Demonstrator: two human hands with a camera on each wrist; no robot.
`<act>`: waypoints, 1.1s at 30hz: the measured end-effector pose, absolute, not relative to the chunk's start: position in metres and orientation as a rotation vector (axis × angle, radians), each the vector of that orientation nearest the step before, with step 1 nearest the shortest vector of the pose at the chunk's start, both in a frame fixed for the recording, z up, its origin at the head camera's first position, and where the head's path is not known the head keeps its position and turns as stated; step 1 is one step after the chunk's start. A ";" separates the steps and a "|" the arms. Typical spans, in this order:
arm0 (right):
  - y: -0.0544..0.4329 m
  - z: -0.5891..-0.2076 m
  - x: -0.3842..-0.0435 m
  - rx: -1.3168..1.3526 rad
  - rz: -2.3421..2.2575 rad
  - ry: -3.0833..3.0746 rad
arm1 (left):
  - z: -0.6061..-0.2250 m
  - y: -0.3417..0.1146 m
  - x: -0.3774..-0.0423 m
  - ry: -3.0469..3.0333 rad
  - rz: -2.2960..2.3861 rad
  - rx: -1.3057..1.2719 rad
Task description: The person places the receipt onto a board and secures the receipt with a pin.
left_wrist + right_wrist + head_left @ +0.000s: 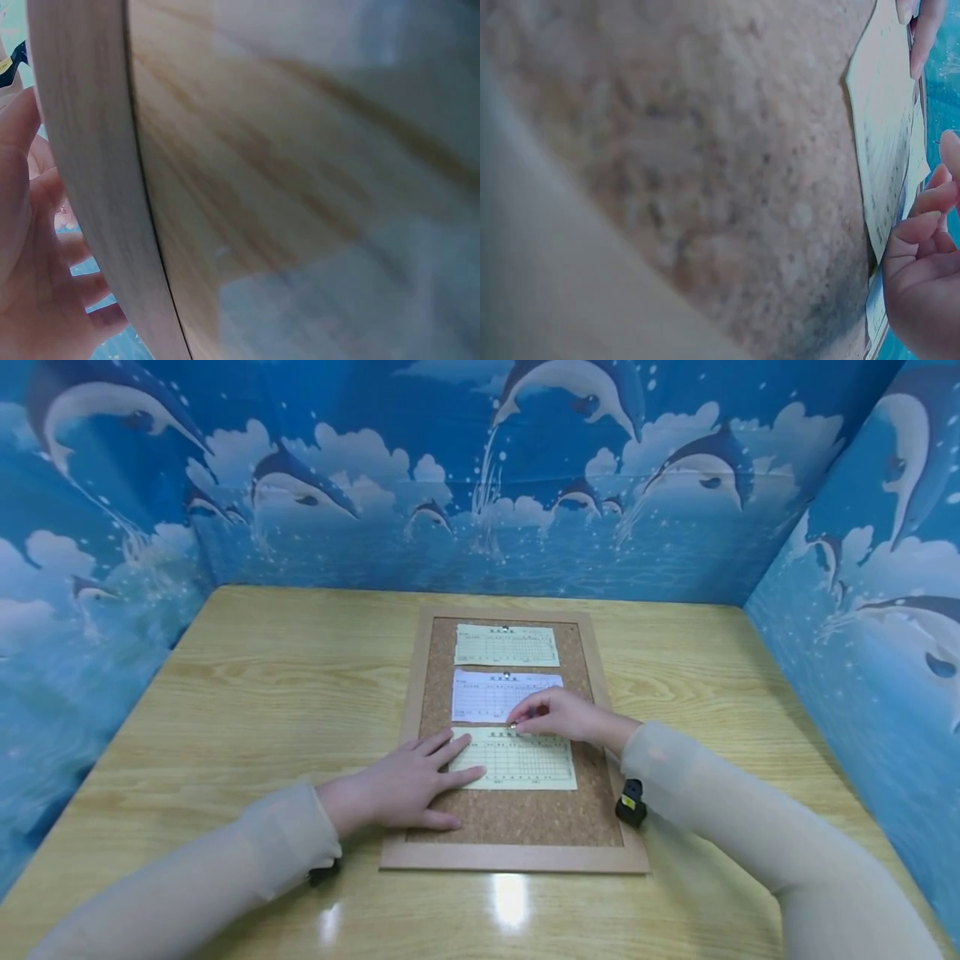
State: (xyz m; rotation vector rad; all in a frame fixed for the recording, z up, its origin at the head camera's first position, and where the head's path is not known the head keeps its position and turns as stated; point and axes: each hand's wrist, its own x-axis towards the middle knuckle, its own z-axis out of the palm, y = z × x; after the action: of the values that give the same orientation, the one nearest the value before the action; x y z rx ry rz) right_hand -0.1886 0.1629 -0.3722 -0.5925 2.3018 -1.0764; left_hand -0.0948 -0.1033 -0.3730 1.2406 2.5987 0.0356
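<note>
A cork board (517, 822) with a wooden frame lies on the table and bears three printed slips in a column. The upper green slip (480, 652) and the white slip (472, 697) each have a small pin at the top edge. My right hand (566, 717) pinches a small shiny pushpin (512, 724) at the top edge of the lower green slip (525, 768). Spread fingers of my left hand (408, 781) rest on that slip's left side and on the cork. In the right wrist view the right hand (926, 285) has curled fingers; the pin is hidden there.
The wooden table (300, 693) extends around the board. A curtain with dolphins (375, 527) stands behind and at both sides. A black wrist device (631, 803) sits under the right sleeve, over the board's right frame edge.
</note>
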 end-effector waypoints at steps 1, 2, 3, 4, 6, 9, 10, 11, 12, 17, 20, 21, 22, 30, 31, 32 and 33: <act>0.162 -0.372 -0.189 -0.591 -1.078 2.298 | -0.373 -0.103 -0.095 2.599 0.038 1.242; 0.161 -0.371 -0.188 -0.588 -1.080 2.296 | -0.373 -0.103 -0.095 2.599 0.041 1.245; 0.161 -0.370 -0.188 -0.591 -1.079 2.295 | -0.373 -0.103 -0.095 2.600 0.039 1.246; 0.160 -0.370 -0.188 -0.594 -1.076 2.297 | -0.373 -0.103 -0.095 2.598 0.043 1.247; 0.160 -0.369 -0.188 -0.579 -1.077 2.296 | -0.373 -0.103 -0.095 2.599 0.049 1.253; 0.159 -0.369 -0.189 -0.557 -1.074 2.291 | -0.373 -0.103 -0.095 2.602 0.049 1.263; 0.159 -0.369 -0.189 -0.545 -1.075 2.285 | -0.373 -0.103 -0.096 2.603 0.049 1.266; 0.158 -0.369 -0.189 -0.535 -1.076 2.280 | -0.373 -0.103 -0.096 2.604 0.044 1.268; 0.158 -0.369 -0.189 -0.537 -1.070 2.279 | -0.373 -0.103 -0.096 2.603 0.041 1.269; 0.156 -0.370 -0.191 -0.555 -1.048 2.268 | -0.375 -0.104 -0.096 2.602 0.025 1.264; 0.155 -0.370 -0.191 -0.563 -1.038 2.266 | -0.375 -0.104 -0.096 2.604 0.027 1.264; 0.155 -0.370 -0.191 -0.566 -1.036 2.266 | -0.375 -0.104 -0.096 2.604 0.029 1.266; 0.155 -0.370 -0.191 -0.567 -1.035 2.266 | -0.375 -0.104 -0.096 2.605 0.032 1.266; 0.153 -0.372 -0.193 -0.590 -1.033 2.265 | -0.375 -0.104 -0.096 2.607 0.049 1.276; 0.153 -0.372 -0.193 -0.600 -1.033 2.263 | -0.376 -0.104 -0.096 2.608 0.048 1.277; 0.153 -0.372 -0.193 -0.609 -1.033 2.262 | -0.376 -0.104 -0.096 2.608 0.048 1.277; 0.153 -0.372 -0.193 -0.613 -1.032 2.263 | -0.376 -0.104 -0.096 2.608 0.048 1.277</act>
State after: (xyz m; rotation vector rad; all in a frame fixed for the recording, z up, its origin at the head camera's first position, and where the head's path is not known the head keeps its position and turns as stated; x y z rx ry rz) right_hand -0.1931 0.1529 -0.3721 -0.6129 2.2630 -1.0324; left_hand -0.0960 -0.1044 -0.3757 1.2770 2.6080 0.0476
